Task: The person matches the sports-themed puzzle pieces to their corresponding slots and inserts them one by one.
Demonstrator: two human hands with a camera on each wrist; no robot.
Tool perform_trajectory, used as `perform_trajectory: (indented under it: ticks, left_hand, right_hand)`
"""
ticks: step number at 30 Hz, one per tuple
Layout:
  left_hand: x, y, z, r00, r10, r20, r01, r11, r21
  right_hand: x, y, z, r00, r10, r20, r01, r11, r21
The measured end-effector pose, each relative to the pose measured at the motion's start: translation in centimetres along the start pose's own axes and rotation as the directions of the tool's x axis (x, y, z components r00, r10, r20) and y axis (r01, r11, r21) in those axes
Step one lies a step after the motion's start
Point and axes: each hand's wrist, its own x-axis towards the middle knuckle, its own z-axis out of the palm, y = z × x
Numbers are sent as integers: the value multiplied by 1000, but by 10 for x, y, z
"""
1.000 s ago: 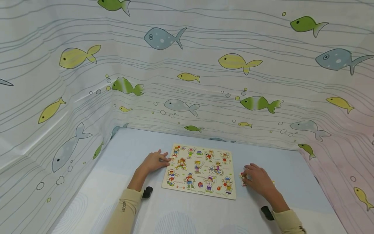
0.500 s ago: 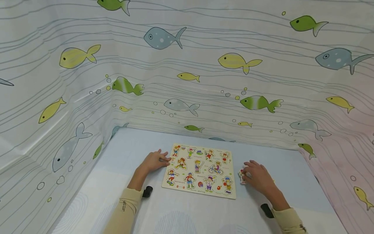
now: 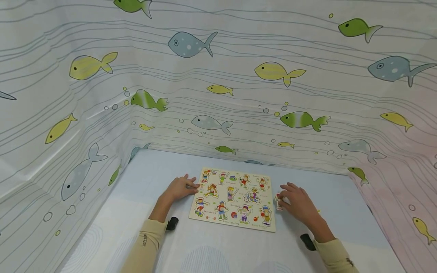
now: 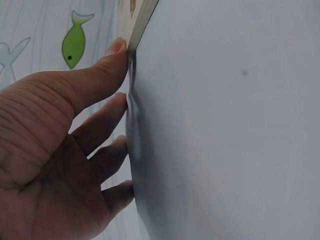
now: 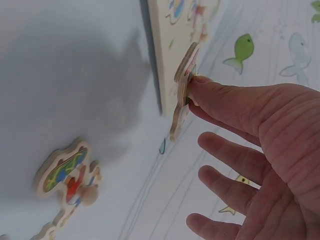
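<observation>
A wooden picture puzzle board (image 3: 222,195) with several sports figures lies flat on the table. At its left edge rests my left hand (image 3: 180,188). In the left wrist view the thumb touches the board's corner (image 4: 144,22), while the other fingertips, spread apart, rest on the table. Just right of the board, my right hand (image 3: 300,203) pinches a figure-shaped puzzle piece (image 5: 181,102) between thumb and index finger. That piece is raised off the table and tilted on edge; its picture is mostly turned away in the right wrist view. The remaining right fingers are extended.
Another puzzle piece (image 5: 65,175), with a green oval and a red figure, lies on the table in the right wrist view. Part of a further piece shows at that view's lower left. Fish-patterned cloth walls (image 3: 191,83) surround the table (image 3: 205,242).
My right hand has lifted the puzzle piece and moved it left toward the board's right edge. My left hand and the board have stayed in place.
</observation>
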Motion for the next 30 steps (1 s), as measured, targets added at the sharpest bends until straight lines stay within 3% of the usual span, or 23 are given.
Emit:
perform_trajectory:
  ticks: [13,30]
  left_hand:
    - [-1,0,0,1000,-4,1,4,1000,-1]
    - [-2,4,-2,1000,5,2,-5,1000,18]
  right_hand:
    - [28,-18,-1,997,-70,-29,71,997,40]
    - [66,-50,9,989,-151,-8,151,987,61]
